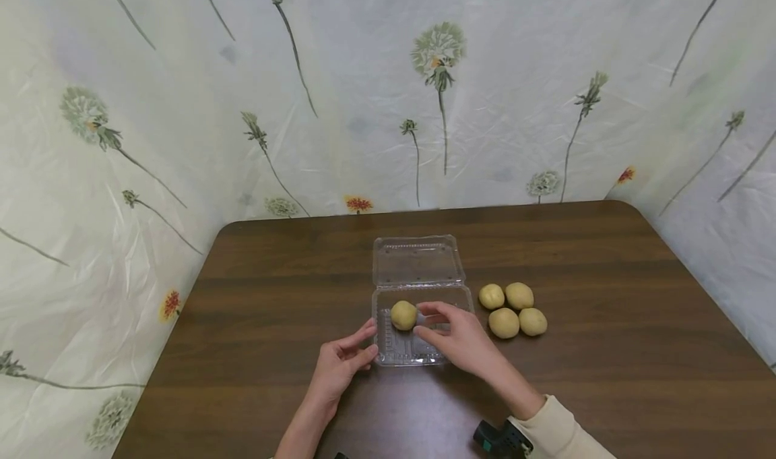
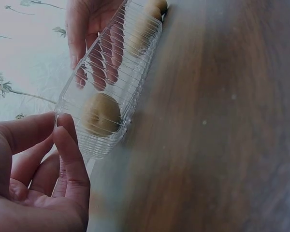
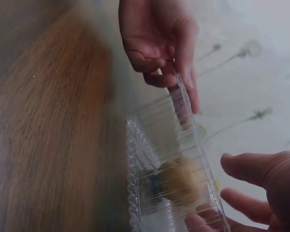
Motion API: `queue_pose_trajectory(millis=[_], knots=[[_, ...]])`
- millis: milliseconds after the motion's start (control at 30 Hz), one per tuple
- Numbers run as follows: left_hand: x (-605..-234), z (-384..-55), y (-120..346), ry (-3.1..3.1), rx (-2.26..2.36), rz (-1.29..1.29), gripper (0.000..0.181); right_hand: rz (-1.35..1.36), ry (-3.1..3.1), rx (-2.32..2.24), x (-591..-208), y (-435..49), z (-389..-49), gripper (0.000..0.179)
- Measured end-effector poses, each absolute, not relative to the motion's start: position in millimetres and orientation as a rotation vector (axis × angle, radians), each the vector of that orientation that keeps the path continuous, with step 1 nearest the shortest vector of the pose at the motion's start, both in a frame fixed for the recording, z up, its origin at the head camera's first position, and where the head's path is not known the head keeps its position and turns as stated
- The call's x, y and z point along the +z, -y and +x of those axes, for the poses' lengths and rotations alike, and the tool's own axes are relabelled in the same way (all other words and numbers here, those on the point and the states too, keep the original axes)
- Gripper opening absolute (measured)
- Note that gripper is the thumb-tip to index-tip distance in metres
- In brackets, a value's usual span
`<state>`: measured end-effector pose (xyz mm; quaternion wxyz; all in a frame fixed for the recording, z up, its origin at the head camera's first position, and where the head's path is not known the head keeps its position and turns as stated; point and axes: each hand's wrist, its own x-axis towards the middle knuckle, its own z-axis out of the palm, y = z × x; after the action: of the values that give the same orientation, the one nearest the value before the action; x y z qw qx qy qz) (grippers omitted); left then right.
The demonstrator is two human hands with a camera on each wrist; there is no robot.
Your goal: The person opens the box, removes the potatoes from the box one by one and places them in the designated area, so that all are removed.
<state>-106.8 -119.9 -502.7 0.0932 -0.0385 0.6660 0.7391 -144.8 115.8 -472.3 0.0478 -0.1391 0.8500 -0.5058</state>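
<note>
A clear plastic clamshell container stands on the table with its hinged lid folded back, away from me. One round yellowish potato lies inside, toward the left wall. My left hand pinches the container's left rim between thumb and fingers, as the left wrist view shows closely. Over the tray, just right of the potato, my right hand holds nothing. Its thumb and fingers are spread apart, and the fingers reach down past the rim into the container.
Several more potatoes sit in a tight cluster on the table, right of the container. The brown wooden table ends at the back against a dandelion-patterned sheet. A black device sits by my right cuff.
</note>
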Motion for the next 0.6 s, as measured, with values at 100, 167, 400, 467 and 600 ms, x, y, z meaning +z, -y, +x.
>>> queue_pose_trajectory(millis=[100,167,400,467,600], knots=[[-503.5,-106.6,120.3,-1.977,2.201,-0.110,0.039,-0.424,-2.611,-1.497,-473.4,-112.9,-147.4,0.043],[-503.7,-106.4,120.5,-1.978,2.201,-0.109,0.039,-0.427,-2.620,-1.461,-474.3,-110.5,-149.4,0.044],[-503.1,-106.4,120.4,-1.976,2.195,-0.115,0.038,-0.403,-2.683,-1.355,-478.1,-101.4,-156.1,0.044],[-503.0,-106.4,120.5,-1.975,2.195,-0.113,0.038,-0.385,-2.703,-1.330,-478.9,-98.4,-158.0,0.044],[-503.3,-106.2,120.9,-1.971,2.199,-0.096,0.039,-0.358,-2.737,-1.276,-480.4,-92.7,-161.9,0.044]])
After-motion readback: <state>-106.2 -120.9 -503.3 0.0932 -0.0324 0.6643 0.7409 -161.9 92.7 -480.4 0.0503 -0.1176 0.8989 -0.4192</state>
